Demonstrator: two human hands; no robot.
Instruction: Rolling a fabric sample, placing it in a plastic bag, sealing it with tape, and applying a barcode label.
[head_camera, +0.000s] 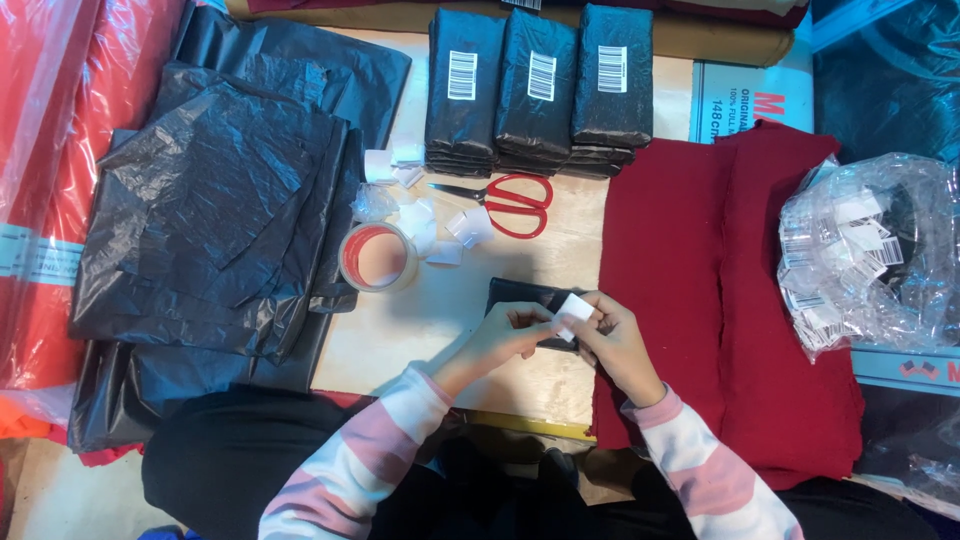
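My left hand (505, 335) and my right hand (615, 335) meet over the near middle of the wooden table (450, 320). Both pinch a small white label (574, 312) between the fingertips. Under the hands lies a small black wrapped packet (515, 294), partly hidden by them. Red-handled scissors (505, 203) lie just beyond, and a roll of clear tape (378, 258) stands to the left. Scraps of white label backing (440, 235) are scattered between tape and scissors.
Three stacks of black wrapped packets with barcode labels (540, 90) stand at the back. Black plastic bags (215, 210) are piled on the left, dark red cloth (720, 290) lies on the right, and a clear bag of labels (865, 255) sits at far right.
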